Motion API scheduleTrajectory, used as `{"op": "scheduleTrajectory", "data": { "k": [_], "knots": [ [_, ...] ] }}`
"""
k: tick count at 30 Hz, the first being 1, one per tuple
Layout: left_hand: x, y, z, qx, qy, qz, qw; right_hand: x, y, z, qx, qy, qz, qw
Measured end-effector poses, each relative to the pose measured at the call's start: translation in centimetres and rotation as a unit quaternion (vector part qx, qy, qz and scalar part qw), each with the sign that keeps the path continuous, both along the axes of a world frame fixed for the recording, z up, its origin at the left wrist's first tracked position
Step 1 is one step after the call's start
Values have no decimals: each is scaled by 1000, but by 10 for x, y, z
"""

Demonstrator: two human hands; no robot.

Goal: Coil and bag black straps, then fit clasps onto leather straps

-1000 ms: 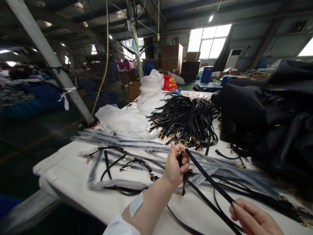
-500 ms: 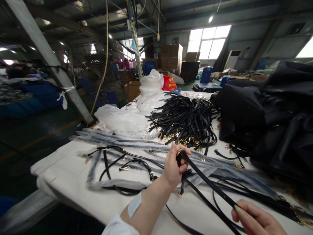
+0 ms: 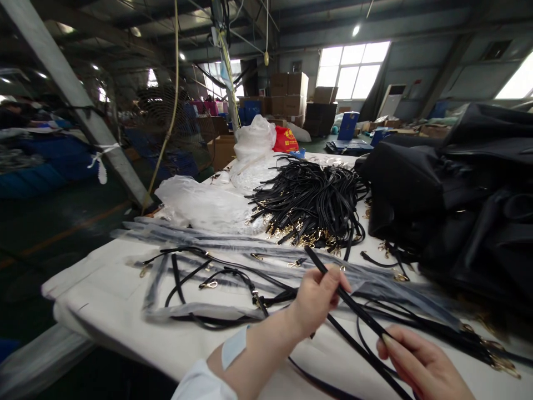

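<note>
And there's the left grip (image 3: 315,297), thumb and fingers pinching the strap (image 3: 361,310) just below its tip; the right grip (image 3: 422,358) pinches it lower down! It slants between them over the tabletop (image 3: 112,294), the pile (image 3: 312,194) lying beyond.

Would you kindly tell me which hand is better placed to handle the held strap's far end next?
Probably the left hand: it holds the black strap close to that end, while the right hand pinches it farther back along its length.
</note>
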State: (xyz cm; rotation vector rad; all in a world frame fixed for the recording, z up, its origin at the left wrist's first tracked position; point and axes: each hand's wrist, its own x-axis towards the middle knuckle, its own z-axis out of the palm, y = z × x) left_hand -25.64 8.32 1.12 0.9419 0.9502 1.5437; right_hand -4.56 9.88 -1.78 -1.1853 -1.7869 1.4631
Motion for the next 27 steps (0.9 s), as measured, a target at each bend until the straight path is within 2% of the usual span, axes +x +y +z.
{"op": "scheduleTrajectory", "data": {
  "k": [3,5,7,9,11,14,16,19,21,23,25,27],
  "knots": [
    [16,-4,-2,2,113,-83,990,-10,6,5,29,12,11,999],
    [21,-8,-1,-7,126,-146,981,-11,10,6,98,8,15,995],
    [23,-11,0,-15,117,-178,977,-9,13,7,181,-13,12,983],
    [21,-13,2,-13,136,-179,974,-9,11,12,247,-27,36,968],
    [20,-14,2,-5,187,-169,968,-12,8,21,280,-18,84,956],
    [19,-12,0,23,267,-163,950,-19,1,35,281,13,138,949],
    [19,-10,-2,55,301,-174,936,-22,-2,40,264,11,144,954],
    [18,-7,-2,76,283,-210,933,-22,-2,39,266,6,60,962],
    [17,-6,0,51,213,-223,950,-19,0,34,278,36,-25,960],
    [16,-6,1,12,159,-211,964,-14,3,29,274,70,-108,953],
    [15,-5,0,-14,159,-196,967,-10,5,25,232,85,-167,954],
    [15,-5,-3,-20,187,-187,964,-7,6,23,170,103,-193,961]
  ]
}}
